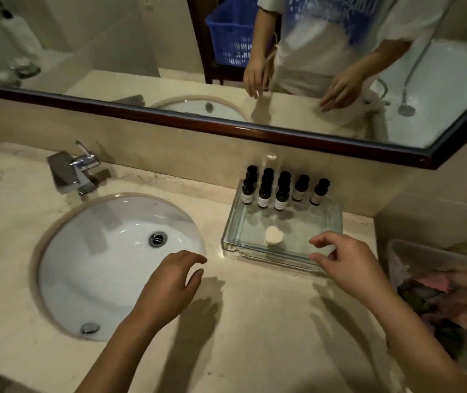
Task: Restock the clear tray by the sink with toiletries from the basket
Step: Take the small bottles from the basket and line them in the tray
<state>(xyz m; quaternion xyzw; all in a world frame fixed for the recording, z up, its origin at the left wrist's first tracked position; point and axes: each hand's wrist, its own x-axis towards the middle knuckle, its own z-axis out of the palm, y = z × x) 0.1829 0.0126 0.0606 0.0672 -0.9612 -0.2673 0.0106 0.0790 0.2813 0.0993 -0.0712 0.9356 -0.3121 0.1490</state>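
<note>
- 2 empty, loosely curled hands: left hand (170, 279) at 4 o'clock of the sink (107, 251), right hand (346, 262) over the 5 o'clock corner of the clear tray (258, 255).
- Reaching deeper could topple the bottles (281, 191) at its 12 o'clock edge.

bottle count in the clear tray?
11: three columns of three bottles at the clear tray's back left, two singles to their right. Rear ones overlap; some may be hidden.

Beige marble worktop (255, 321), veined, dim warm light. White oval sink (107, 251) set under it, left; chrome tap (73, 171) at far rim. Matching marble upstand behind. Wide mirror (113, 52) above in dark wood frame (226, 129); reflects white bathtub (439, 89) and shower hose (414, 69). Lined bin (425, 262) near right.
</note>
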